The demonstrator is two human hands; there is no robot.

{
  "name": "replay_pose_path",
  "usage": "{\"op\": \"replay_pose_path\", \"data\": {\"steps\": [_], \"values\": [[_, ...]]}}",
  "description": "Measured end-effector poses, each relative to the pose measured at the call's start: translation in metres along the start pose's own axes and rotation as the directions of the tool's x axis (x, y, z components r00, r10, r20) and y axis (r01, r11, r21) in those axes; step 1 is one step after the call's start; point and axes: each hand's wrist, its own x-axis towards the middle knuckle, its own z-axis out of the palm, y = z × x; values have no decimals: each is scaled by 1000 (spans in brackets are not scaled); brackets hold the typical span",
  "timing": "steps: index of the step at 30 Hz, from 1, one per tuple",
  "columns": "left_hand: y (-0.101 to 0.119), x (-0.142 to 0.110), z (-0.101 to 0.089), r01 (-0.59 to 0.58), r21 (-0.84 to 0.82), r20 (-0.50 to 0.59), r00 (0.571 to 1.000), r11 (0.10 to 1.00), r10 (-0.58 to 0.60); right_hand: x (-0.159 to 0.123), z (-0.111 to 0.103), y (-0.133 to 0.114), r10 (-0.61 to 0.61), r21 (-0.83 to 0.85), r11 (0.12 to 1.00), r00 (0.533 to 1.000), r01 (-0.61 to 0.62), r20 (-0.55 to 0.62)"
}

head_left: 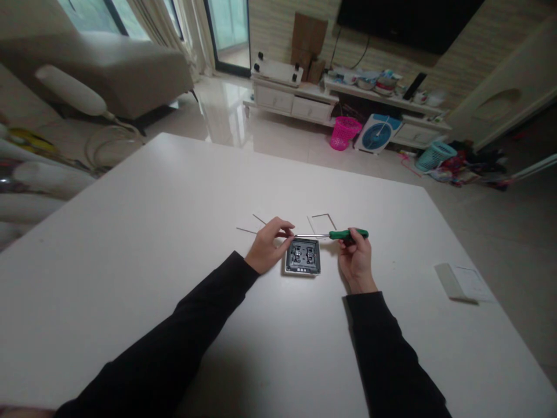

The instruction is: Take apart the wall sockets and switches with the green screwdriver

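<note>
My right hand (357,261) is closed around the green handle of a screwdriver (339,235). The metal shaft points left, lying nearly level. At its tip, the thumb and fingers of my left hand (270,244) pinch together; what they hold there is too small to make out. Just below the shaft sits a square wall socket (303,256), dark grey inside with white sides, on the white table. Two thin dark rods (246,230) stick out to the left of my left hand, their other ends hidden by it. A thin square frame (332,220) lies behind the screwdriver.
The white table (130,261) fills the foreground. A pale flat cover plate (455,283) lies near its right edge. Beyond stand a pink basket (343,132), a blue fan (376,134) and a white TV cabinet (292,104). A sofa (100,69) is at the far left.
</note>
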Motion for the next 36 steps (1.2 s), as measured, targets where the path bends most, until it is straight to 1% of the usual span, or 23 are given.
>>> {"op": "replay_pose_path", "data": {"steps": [14, 25, 36], "values": [[1, 1, -1, -14, 13, 29, 999, 1000, 14, -3, 4, -2, 7, 11, 1000, 1000, -7, -15], [-1, 0, -1, -30, 5, 34, 999, 1000, 30, -1, 2, -1, 1, 26, 1000, 1000, 0, -15], [-3, 0, -1, -61, 36, 59, 997, 997, 59, -1, 3, -1, -5, 16, 1000, 1000, 5, -15]]}}
